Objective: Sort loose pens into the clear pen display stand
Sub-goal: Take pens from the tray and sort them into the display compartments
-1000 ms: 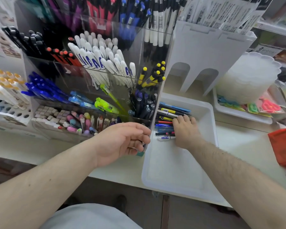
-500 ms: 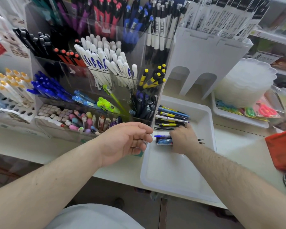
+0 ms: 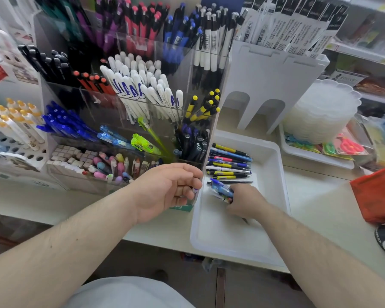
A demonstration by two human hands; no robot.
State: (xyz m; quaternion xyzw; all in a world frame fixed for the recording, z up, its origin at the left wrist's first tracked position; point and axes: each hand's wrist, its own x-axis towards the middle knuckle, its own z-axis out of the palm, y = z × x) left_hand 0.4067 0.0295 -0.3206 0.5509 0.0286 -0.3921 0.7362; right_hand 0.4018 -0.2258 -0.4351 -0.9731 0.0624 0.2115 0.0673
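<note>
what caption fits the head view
Right hand grips blue pens from the white tray beside the clear display stand.

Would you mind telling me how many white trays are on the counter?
2: the near tray holds the loose pens; the far tray sits right of it, under colourful packets. Others may be hidden.

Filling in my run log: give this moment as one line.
stage: picking | right hand: grips bunch of blue pens in white plastic tray | left hand: loosely curled beside clear pen display stand
</note>
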